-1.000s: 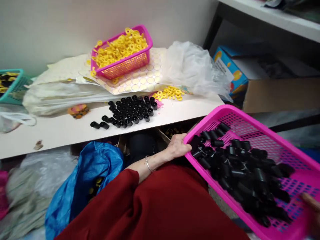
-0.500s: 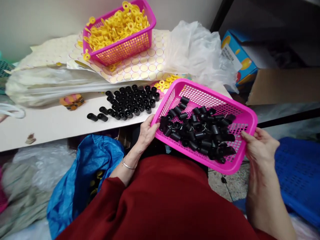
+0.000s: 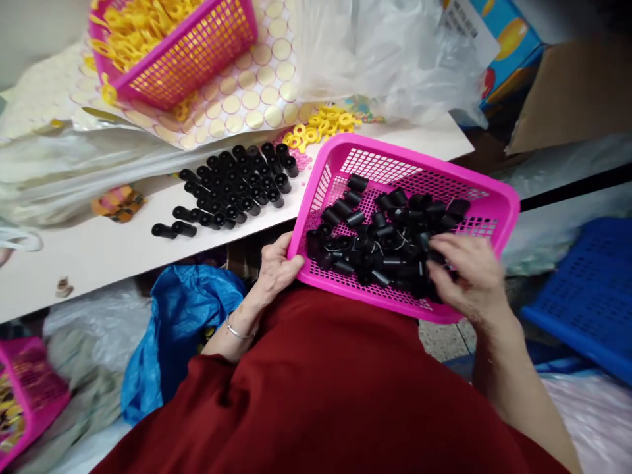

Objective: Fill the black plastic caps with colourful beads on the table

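while the left hand (image 3: 277, 268) clamps the near left corner of a pink basket (image 3: 307, 205), thumb over the rim, i have the right hand (image 3: 467, 273) dipped into its right side, fingers bent in a narrow curl among loose black cylinders (image 3: 392, 262); blurry there, so i can't tell whether one is actually pinched. basket is in front of the red garment (image 3: 320, 388), tilted in view, far left corner overlapping the bench (image 3: 113, 260); from my end i can't tell if they touch. cylinders inside point every which way, piled mid and near side, a few thin pale bits between them. silver bracelet (image 3: 239, 331) on left wrist. on the bench, left of the basket, i see a tight block of black pieces (image 3: 230, 178), seemingly on end, two at its left tip. yellow rings (image 3: 320, 125) in a small heap just behind the basket, pink bits (image 3: 302, 160) beside them. further back, a second pink basket (image 3: 192, 59) full of yellow parts (image 3: 143, 29) on a sheet with printed circles (image 3: 266, 76), clear plastic (image 3: 375, 59) to its right, then a blue box (image 3: 508, 39). below the bench at left i get an open blue bag (image 3: 168, 329); blue crate (image 3: 592, 289) far right.
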`<state>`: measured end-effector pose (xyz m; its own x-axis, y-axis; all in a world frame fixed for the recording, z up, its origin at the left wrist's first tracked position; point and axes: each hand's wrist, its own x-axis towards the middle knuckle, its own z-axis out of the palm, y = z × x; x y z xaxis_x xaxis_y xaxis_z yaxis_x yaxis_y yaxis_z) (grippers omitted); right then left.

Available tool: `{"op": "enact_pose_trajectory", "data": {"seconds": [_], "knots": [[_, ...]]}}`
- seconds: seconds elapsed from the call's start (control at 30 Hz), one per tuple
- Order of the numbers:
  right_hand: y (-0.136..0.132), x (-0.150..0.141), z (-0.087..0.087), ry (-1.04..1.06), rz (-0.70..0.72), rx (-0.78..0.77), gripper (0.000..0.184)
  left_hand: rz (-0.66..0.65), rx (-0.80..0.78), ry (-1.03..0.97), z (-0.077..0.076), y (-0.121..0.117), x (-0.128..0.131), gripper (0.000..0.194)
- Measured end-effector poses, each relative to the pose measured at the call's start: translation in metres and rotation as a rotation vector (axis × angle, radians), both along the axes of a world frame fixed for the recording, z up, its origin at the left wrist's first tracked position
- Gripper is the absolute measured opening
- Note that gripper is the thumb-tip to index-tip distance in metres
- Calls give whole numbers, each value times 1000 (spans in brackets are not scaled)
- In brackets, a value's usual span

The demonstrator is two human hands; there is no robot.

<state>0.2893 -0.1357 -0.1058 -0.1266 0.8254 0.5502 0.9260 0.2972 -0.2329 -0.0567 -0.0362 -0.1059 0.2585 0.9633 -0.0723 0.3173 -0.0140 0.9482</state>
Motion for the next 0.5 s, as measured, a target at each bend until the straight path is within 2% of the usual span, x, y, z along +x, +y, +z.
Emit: {"op": "enact_pose_trajectory", "data": {"seconds": [0.03,0.1,0.2,0.23,0.27,0.33,0.37,0.43,0.5], "knots": [[2,-12,4,-34,121,-62,27,-22,0,8,1,0,0,50],[7,-31,7,-158,209,-174,23,-12,79,84,3,1,1,54],[11,-44,3,-361,159,-264,21,108,469,358,10,-1,9,53],[12,-45,1,-368,145,-282,21,107,624,445,13,-3,15,48],[12,-44,-2,-334,137,-295,22,50,756,507,17,-5,23,39],[11,-40,-7,-124,122,-308,20,-198,888,579,24,-10,45,23],[10,-39,-9,47,103,-308,19,-350,876,616,28,-11,57,20],[8,-39,-11,499,36,-302,21,-585,738,734,34,-13,81,18],[7,-42,-10,1012,-18,-335,29,-689,570,850,38,-10,99,16]]}}
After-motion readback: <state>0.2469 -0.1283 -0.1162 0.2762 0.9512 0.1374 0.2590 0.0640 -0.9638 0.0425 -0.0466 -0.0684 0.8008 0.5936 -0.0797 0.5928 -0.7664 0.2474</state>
